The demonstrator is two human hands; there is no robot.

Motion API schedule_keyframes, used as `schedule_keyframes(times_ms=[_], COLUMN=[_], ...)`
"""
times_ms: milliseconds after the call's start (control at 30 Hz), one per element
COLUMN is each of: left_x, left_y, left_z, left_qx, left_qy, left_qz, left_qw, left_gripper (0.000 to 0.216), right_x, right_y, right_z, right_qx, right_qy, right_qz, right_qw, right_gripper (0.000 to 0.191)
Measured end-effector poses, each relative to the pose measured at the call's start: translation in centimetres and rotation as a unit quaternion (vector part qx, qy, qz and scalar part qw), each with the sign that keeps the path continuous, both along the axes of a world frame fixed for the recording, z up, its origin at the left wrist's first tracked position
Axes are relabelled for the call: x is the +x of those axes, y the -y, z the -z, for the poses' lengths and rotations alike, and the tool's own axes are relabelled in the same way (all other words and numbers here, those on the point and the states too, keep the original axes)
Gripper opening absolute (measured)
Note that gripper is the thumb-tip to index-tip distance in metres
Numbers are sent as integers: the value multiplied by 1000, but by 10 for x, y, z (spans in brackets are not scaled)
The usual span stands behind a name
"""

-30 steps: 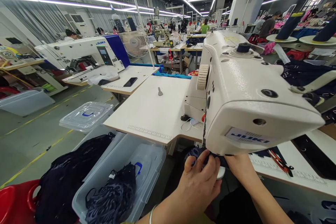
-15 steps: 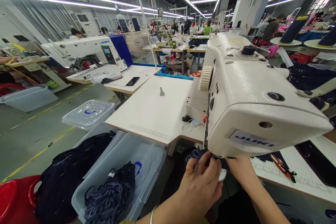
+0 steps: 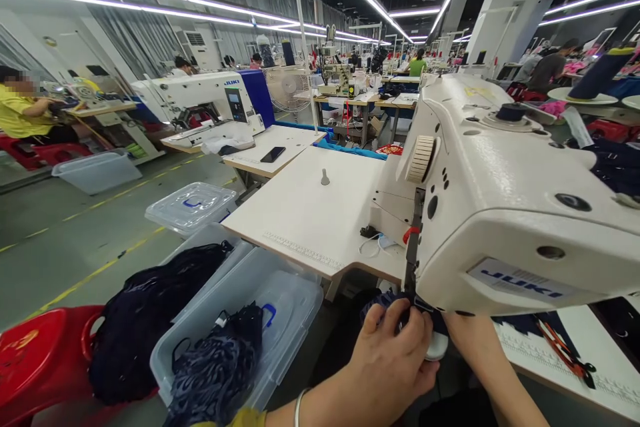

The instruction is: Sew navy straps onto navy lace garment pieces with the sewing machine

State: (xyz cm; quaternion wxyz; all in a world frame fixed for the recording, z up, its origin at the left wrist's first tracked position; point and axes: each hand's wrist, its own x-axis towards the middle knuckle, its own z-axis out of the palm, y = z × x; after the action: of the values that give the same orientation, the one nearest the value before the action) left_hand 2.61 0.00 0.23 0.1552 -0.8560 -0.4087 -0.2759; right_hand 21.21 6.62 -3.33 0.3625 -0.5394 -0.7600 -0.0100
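Observation:
My left hand (image 3: 393, 347) has its fingers curled on a dark navy garment piece (image 3: 376, 305) with a lighter blue pattern, right below the needle area of a white JUKI sewing machine (image 3: 520, 213). Its fingertips rest close to the machine's narrow sewing arm (image 3: 437, 348), whose rounded white end shows beside them. On the other side, my right hand (image 3: 463, 328) reaches in beneath the machine head. The head hides its fingers, so their hold cannot be seen. Most of the garment piece is covered by the left hand and the machine.
Left below stands a clear plastic bin (image 3: 295, 333) with patterned navy garments (image 3: 220, 360). Dark fabric (image 3: 145, 313) is heaped by a red stool (image 3: 40, 360). Red-handled snips (image 3: 563, 350) lie on the right tabletop. A phone (image 3: 273, 154) lies on the neighbouring table. A co-worker (image 3: 25, 107) sits far left.
The camera view has swung left, so the scene sits farther right and a seated co-worker appears at the left. Both hands stay at the machine, nearly in the same pose.

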Motion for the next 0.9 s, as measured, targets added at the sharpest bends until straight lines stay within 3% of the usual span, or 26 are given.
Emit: schedule_keyframes(times_ms=[400, 700, 900], left_x=[2, 1, -4], left_y=[3, 4, 6], left_z=[-11, 2, 6], left_qx=[-20, 7, 38], left_qy=[-51, -35, 44], left_qz=[23, 25, 120], left_qw=[998, 999, 991], left_gripper=[37, 34, 13], right_x=[0, -7, -12], right_y=[5, 22, 62], right_z=[-21, -29, -26], right_qx=[-114, -211, -230], right_qy=[-127, -181, -256], right_qz=[16, 87, 51], right_qw=[985, 957, 937], right_gripper=[28, 27, 28])
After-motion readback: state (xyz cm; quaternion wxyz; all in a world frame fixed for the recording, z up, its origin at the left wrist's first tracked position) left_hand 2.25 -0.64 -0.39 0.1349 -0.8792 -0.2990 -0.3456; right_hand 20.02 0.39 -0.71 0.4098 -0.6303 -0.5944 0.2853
